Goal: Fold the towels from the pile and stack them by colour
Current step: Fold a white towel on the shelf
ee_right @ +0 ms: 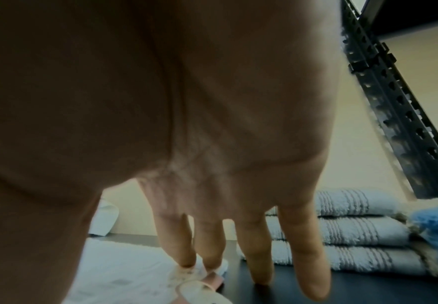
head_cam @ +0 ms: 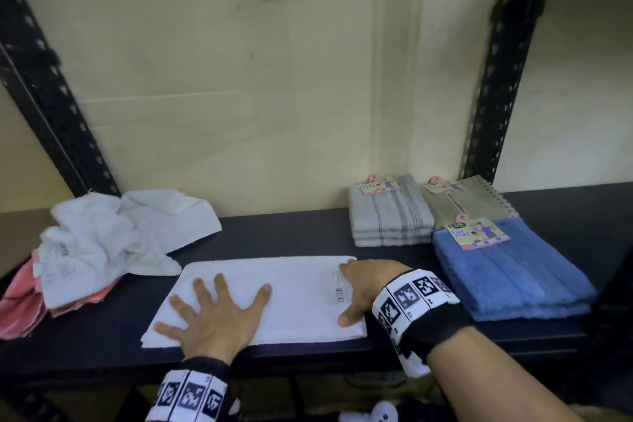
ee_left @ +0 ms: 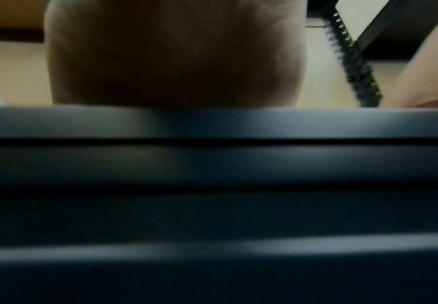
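A white towel [head_cam: 284, 298] lies folded flat in the middle of the dark shelf [head_cam: 294, 236], its printed label [head_cam: 339, 288] near the right end. My left hand [head_cam: 219, 305] presses on its left half, palm down with fingers spread. My right hand [head_cam: 352, 288] rests at the towel's right edge with straight fingers. In the right wrist view two fingertips [ee_right: 186, 261] press on the towel's corner [ee_right: 124, 273] and the other two touch the shelf. The left wrist view shows only my palm's heel [ee_left: 176, 53] and the shelf's front edge [ee_left: 212, 123].
A crumpled pile of white towels [head_cam: 102, 236] on pink ones [head_cam: 20, 301] sits at the left. Folded stacks stand at the right: grey striped [head_cam: 390, 219], beige [head_cam: 472, 202] and blue [head_cam: 510, 277]. Black rack posts [head_cam: 500, 79] rise at both sides.
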